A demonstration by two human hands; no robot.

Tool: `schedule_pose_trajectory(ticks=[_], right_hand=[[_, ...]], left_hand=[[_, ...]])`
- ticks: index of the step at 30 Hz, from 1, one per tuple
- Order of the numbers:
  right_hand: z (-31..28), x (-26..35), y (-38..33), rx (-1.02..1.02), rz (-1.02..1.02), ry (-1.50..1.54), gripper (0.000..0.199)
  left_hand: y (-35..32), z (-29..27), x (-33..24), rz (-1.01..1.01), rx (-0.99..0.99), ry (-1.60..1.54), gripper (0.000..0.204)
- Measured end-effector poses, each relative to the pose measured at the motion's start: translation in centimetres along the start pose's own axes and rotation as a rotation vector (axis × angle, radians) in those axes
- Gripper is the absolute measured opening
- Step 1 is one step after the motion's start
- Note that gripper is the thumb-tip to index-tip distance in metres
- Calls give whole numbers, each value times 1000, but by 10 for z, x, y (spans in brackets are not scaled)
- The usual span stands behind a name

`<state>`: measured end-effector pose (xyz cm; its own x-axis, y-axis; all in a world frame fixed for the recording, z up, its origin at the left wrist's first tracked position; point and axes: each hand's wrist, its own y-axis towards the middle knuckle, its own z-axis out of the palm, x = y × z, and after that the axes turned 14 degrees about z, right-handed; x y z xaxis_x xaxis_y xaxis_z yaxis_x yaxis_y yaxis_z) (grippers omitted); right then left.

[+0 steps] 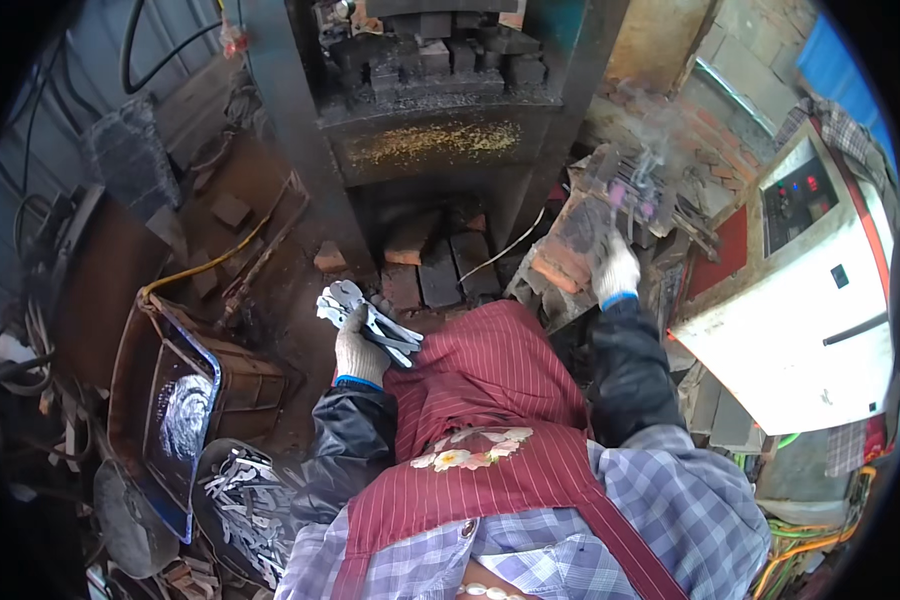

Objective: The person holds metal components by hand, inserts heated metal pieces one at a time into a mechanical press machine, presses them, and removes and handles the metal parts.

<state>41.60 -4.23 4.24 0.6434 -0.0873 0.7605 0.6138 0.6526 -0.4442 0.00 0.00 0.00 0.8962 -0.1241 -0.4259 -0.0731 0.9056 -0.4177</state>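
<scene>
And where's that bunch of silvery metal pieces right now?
In the head view, the silvery metal pieces are left of centre, held in the person's gloved left hand, beside the red apron.

From afar I watched the gloved left hand (362,354) grip several metal pieces (398,338) by the red apron (490,370). The right hand (618,272) was beside orange bricks (562,264), near smoke (652,150), its grasp unclear to me. A press (435,150) stood ahead, a white cabinet (785,345) rightward.
</scene>
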Motion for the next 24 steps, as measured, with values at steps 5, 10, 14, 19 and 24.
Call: schedule_pose_trajectory(ticks=[5, 10, 14, 19, 24], right_hand=[[-11, 8, -67, -9, -194, -392, 28], [88, 22, -95, 282, -188, -454, 23], [189, 28, -84, 587, -10, -234, 29], [275, 32, -51, 641, 40, -291, 25], [307, 34, -24, 626, 47, -492, 28]], left_hand=[[-2, 0, 5, -29, -11, -57, 19], [-2, 11, 4, -9, -13, -67, 23], [-7, 13, 7, -51, -20, -34, 25], [-11, 6, 1, -26, 11, -30, 29], [-18, 5, -4, 8, 31, -41, 33]])
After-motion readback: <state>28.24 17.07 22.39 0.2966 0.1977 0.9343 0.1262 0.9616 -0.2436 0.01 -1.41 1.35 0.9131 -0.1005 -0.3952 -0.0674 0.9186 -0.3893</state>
